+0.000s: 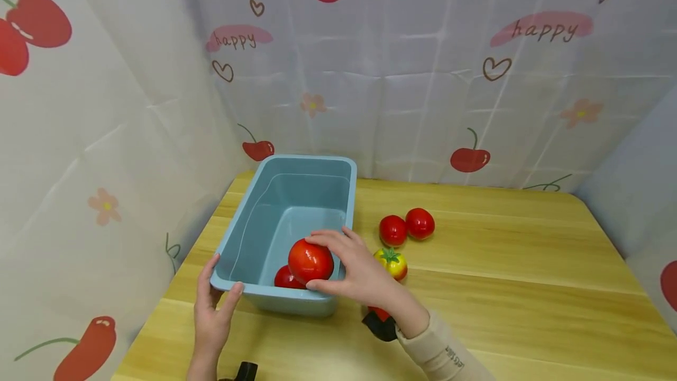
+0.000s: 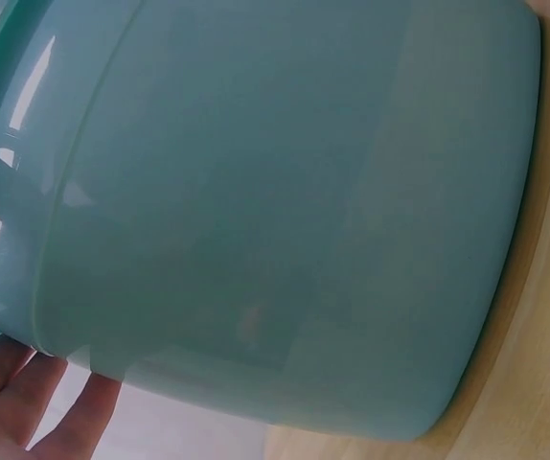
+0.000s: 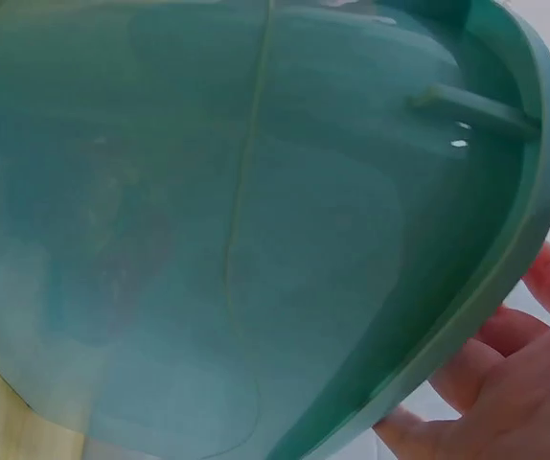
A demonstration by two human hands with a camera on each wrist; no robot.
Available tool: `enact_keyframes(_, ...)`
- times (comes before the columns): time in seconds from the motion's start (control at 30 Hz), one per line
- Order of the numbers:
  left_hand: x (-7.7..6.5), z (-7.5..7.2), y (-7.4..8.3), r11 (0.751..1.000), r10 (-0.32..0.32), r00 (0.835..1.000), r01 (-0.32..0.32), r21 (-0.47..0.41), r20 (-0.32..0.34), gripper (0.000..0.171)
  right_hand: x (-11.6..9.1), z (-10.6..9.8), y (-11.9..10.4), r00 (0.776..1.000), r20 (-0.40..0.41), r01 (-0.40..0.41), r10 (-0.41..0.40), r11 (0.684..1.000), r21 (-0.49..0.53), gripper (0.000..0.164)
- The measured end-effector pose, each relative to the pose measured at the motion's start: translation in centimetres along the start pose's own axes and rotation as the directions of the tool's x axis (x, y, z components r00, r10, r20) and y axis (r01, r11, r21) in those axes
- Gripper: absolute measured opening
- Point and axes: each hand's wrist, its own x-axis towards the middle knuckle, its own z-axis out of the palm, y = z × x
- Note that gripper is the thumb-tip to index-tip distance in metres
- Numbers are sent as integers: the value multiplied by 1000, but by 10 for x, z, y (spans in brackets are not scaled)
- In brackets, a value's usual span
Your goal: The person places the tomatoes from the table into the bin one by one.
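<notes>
Tomato (image 1: 311, 258) gripped, second tomato (image 1: 286, 278) partly hidden, bin (image 1: 291, 306)

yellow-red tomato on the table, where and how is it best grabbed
Probably by the round sides of the yellow-red tomato, just below its green leafy top, coming from above and the person's right. That top faces up and bare table lies to its right, while the right hand crowds its near left and two red tomatoes sit beyond it.
</notes>
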Motion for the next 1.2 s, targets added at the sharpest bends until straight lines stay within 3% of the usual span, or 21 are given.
enact_keyframes(0.4,-1,0,4,1000,16,1000,-16,-15,-2,66,-3,5,4,997,40,63,-61,996,-65,56)
enact_keyframes(0.73,1,1,0,999,40,999,-40,-4,7,66,-8,4,12,998,-10,58,-58,998,-12,59)
enact_keyframes(1.03,1,1,-1,994,109,994,-109,-28,12,67,-21,-1,25,995,-90,-24,33,995,100,64)
enact_keyframes(1.2,1,2,-1,995,101,995,-100,-27,16,66,-35,-4,40,986,-116,-105,120,986,128,64)
